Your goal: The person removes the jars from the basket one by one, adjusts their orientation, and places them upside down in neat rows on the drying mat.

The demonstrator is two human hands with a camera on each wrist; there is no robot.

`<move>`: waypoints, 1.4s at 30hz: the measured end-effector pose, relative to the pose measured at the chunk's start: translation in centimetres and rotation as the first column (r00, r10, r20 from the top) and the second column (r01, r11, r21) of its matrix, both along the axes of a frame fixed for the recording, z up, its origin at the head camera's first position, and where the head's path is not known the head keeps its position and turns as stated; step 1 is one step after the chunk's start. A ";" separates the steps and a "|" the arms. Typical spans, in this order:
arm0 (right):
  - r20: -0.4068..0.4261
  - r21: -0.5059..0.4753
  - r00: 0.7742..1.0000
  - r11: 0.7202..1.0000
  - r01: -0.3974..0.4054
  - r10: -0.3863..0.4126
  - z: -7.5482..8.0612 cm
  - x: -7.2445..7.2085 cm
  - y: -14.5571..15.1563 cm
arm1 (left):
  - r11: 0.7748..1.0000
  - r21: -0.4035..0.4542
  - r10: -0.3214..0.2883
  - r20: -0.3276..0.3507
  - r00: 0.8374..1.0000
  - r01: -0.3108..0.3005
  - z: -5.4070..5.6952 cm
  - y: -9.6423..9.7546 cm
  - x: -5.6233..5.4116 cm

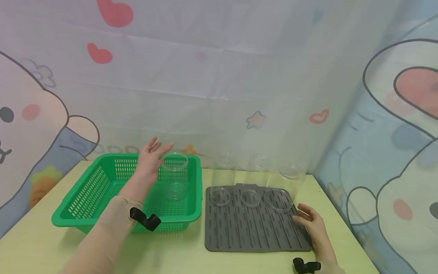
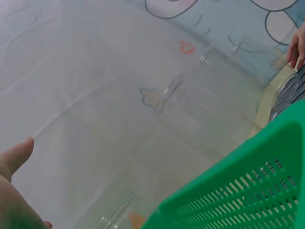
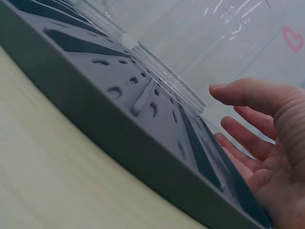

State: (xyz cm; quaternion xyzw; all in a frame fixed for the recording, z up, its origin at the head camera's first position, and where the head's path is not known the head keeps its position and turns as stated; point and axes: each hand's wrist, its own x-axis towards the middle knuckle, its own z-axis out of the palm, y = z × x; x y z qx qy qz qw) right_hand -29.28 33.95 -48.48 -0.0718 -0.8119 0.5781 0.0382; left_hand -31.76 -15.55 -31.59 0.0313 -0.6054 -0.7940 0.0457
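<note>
A clear cylindrical container (image 1: 175, 175) stands upright in the right part of a green plastic basket (image 1: 178, 218). My left hand (image 1: 148, 161) is over the basket beside this container, fingers spread and thumb close to its rim; it holds nothing. Three similar clear containers stand in a row along the back of a grey ridged mat (image 1: 256, 234): a left one (image 1: 224, 179), a middle one (image 1: 256, 179) and a right one (image 1: 285, 186). By the mat's right edge, my right hand (image 1: 315, 226) has its fingers loosely bent, near the base of the right container, with nothing in it.
The basket and mat sit side by side on a pale yellow-green table (image 1: 178, 255). Behind them hangs a cloth backdrop (image 1: 219, 76) printed with hearts and cartoon animals. A black wrist camera (image 1: 145, 219) is strapped to the left sleeve.
</note>
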 end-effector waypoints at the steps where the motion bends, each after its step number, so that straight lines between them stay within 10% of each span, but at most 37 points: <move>1: 0.001 0.003 1.000 1.000 0.003 -0.003 0.0 0.0 0.0 | 1.000 -0.024 -0.014 0.021 1.000 0.015 -0.2 -0.4 -0.3; 9: 0.016 0.017 1.000 1.000 0.014 -0.015 0.1 -0.1 -0.1 | 0.957 -0.160 -0.215 0.159 0.963 0.240 -1.9 -3.6 -2.9; 18: 0.012 0.022 0.999 0.999 0.029 -0.029 0.1 -0.1 -0.1 | 0.824 -0.348 -0.378 0.248 0.892 0.446 -4.3 -5.6 -4.8; 23: 0.010 0.022 0.999 0.999 0.037 -0.037 0.0 -0.2 -0.1 | 0.775 -0.401 -0.405 0.279 0.871 0.489 -4.8 -5.6 -5.2; 42: 0.014 0.035 0.999 0.999 0.041 -0.041 -0.3 -0.2 -0.2 | 0.713 -0.451 -0.457 0.283 0.844 0.537 -5.0 -5.2 -5.4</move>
